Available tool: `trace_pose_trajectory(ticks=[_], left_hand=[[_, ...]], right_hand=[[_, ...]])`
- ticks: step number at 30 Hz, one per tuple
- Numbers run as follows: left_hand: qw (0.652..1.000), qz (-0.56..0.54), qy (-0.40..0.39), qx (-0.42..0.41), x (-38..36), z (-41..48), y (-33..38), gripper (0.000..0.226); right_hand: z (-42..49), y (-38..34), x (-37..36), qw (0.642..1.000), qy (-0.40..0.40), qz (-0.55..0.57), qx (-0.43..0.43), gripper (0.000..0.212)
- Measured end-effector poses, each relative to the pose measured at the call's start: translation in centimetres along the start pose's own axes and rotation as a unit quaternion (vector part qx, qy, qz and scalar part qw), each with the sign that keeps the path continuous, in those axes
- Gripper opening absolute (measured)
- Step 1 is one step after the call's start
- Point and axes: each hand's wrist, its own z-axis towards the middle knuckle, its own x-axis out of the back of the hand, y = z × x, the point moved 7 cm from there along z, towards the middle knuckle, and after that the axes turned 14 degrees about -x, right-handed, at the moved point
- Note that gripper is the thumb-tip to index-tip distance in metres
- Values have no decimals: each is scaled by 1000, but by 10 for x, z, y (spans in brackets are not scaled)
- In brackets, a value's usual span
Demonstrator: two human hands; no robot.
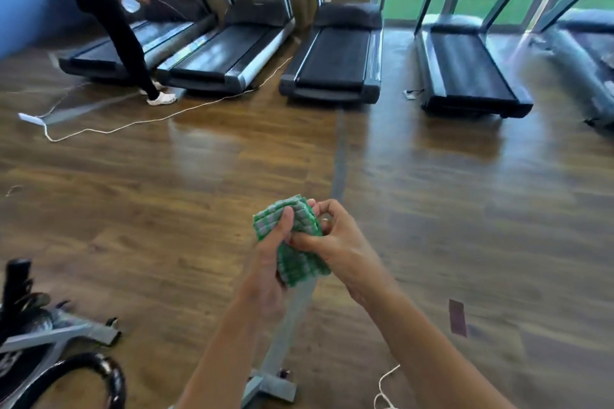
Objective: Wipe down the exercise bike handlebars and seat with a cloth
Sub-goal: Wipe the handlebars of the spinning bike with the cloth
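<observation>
While both the left hand (273, 244) and right hand (332, 242) pinch the green checked cloth (297, 242), it appears light, soft and limp, best gripped bunched.

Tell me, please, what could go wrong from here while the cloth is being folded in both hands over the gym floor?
1. The white cord lying on the floor near the feet could trip the person.
2. The grey floor bar sits directly below the hands, another possible stumbling point.
3. The green checked cloth is bunched between the left hand and right hand; a loose grip might drop it.
</observation>
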Motion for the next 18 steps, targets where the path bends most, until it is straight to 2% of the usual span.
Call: trace_pose_trajectory(ticks=[3, 7, 10, 13, 18], left_hand=[[999, -7, 38, -6, -8, 26, -12, 35], [996, -9, 81, -22, 12, 55, -12, 43], [992, -9, 119, -40, 45, 72, -2, 34], [981, -3, 178, -73, 89, 88, 16, 36], [950, -45, 273, -143, 163, 104, 51, 21]], right_hand=[[22, -6, 28, 997, 26, -77, 9, 40], [57, -9, 44, 994, 38, -102, 4, 23], [85, -6, 25, 991, -6, -131, -12, 16], [116, -9, -12, 983, -53, -173, -9, 13], [175, -15, -108, 960, -154, -234, 26, 10]])
